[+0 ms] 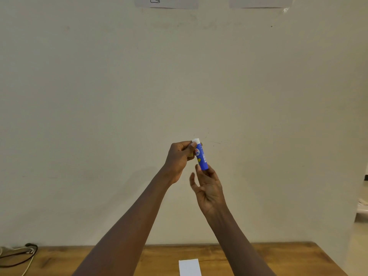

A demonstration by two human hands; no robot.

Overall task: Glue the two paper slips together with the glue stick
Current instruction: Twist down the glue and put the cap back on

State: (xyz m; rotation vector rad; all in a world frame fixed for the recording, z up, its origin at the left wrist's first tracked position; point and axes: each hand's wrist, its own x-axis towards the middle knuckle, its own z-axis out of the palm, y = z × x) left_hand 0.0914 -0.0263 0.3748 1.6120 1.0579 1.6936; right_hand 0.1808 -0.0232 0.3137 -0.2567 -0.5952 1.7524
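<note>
A blue glue stick (201,157) with a white top is held upright in the air in front of the wall. My left hand (180,157) pinches its white top end between thumb and fingers. My right hand (208,187) holds the bottom of the tube with its fingertips, palm turned toward me. One white paper slip (189,267) lies flat on the wooden table (278,259) below, between my forearms at the bottom edge of the view. A second slip is not visible.
A plain cream wall fills most of the view, with two sheets taped at its top (167,2). Black and white cables (22,254) lie on the table's far left corner. A white object (361,210) shows at the right edge.
</note>
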